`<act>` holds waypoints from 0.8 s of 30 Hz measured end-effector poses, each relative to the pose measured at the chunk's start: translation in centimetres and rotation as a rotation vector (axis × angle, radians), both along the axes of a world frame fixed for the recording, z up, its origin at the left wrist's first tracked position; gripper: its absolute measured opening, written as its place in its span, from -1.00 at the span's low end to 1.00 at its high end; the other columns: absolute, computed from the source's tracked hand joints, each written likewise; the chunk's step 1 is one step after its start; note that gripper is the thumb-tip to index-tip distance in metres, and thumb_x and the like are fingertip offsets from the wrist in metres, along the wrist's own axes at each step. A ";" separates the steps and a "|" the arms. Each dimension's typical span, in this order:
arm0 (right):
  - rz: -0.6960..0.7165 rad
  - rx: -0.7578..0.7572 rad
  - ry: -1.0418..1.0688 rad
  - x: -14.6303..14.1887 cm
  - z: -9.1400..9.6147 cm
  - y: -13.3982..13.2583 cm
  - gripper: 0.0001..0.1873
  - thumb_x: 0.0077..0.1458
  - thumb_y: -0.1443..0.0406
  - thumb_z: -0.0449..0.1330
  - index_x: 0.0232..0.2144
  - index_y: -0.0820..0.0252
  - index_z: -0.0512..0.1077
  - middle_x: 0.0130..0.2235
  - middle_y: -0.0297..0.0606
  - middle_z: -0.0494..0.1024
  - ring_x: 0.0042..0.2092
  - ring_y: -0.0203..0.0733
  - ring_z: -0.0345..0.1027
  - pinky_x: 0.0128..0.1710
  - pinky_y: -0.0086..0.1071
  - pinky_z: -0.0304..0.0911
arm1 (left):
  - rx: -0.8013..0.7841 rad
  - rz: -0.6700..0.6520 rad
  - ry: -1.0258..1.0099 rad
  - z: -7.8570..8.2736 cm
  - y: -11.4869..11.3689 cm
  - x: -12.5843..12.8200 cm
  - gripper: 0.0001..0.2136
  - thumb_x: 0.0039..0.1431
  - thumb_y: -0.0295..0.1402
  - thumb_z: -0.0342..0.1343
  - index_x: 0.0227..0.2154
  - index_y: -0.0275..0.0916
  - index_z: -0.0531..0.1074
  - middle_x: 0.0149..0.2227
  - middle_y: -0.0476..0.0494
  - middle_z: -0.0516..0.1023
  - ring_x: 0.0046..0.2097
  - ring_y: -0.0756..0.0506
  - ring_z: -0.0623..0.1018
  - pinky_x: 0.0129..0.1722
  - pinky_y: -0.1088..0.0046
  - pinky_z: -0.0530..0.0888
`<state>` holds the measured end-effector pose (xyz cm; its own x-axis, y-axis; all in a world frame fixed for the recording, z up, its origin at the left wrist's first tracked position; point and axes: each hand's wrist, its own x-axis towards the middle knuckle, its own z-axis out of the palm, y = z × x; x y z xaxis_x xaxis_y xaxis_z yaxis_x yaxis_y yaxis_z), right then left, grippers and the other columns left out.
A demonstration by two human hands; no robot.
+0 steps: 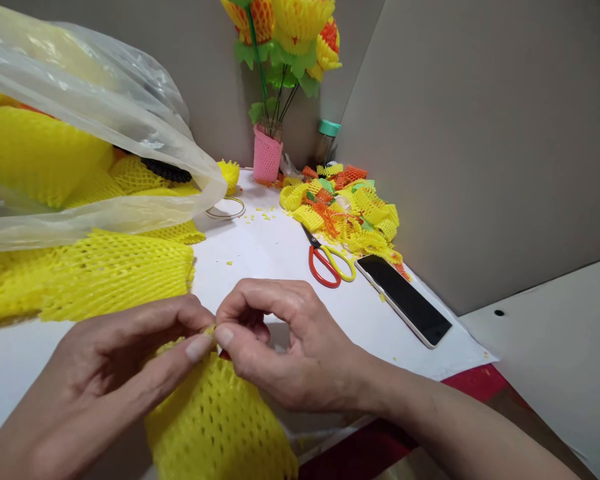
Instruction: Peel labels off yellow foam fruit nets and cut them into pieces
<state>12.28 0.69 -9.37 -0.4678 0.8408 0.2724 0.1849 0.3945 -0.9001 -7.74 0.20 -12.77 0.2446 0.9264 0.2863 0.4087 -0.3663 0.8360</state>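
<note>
A yellow foam fruit net (220, 420) hangs below my two hands at the table's near edge. Thumb and fingers of my left hand (125, 373) pinch its gathered top edge. Close beside them, my right hand (285, 340) is closed in a pinch at the same top edge, the fingertips of both hands almost touching. Whether the right fingers also hold something thin, such as a thread or wire, I cannot make out. Scissors (330, 263) with one red and one yellow handle lie on the table beyond my right hand.
A clear plastic bag (200, 173) of yellow foam nets stands at the left, with more nets (125, 273) before it. Foam flowers (303, 27) rise from a pink net-covered vase (267, 155). Foam scraps (350, 207), a phone (405, 300), a wire ring (227, 209) and a teal-lidded jar (327, 137) are there.
</note>
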 end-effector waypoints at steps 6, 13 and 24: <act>0.008 -0.015 0.005 0.0 -0.1 0.1 -0.88 0.08 0.39 0.16 -0.49 0.17 0.34 -0.50 -0.45 0.34 -0.47 -0.39 0.15 -0.40 -0.48 0.17 | 0.084 -0.048 0.037 -0.1 -0.4 0.0 -0.89 0.18 -0.25 0.16 -0.36 0.11 0.58 -0.45 0.20 0.63 -0.39 -0.02 0.61 -0.38 0.67 0.54; 0.007 -0.076 0.012 0.0 -0.2 0.1 -0.91 0.06 0.39 0.16 -0.47 0.16 0.34 -0.50 -0.45 0.35 -0.47 -0.37 0.16 -0.41 -0.48 0.17 | 0.182 -0.027 0.047 0.0 -0.2 0.4 -0.87 0.17 -0.33 0.14 -0.43 0.09 0.51 -0.49 0.23 0.55 -0.42 0.01 0.55 -0.40 0.70 0.47; 0.009 -0.111 0.058 0.1 -0.3 -0.1 -0.93 0.04 0.38 0.16 -0.46 0.16 0.34 -0.49 -0.44 0.34 -0.46 -0.36 0.18 -0.41 -0.45 0.17 | 0.159 -0.041 -0.002 -0.9 -0.3 0.2 -0.86 0.22 -0.26 0.10 -0.45 0.10 0.46 -0.53 0.15 0.50 -0.44 -0.06 0.55 -0.53 0.55 0.44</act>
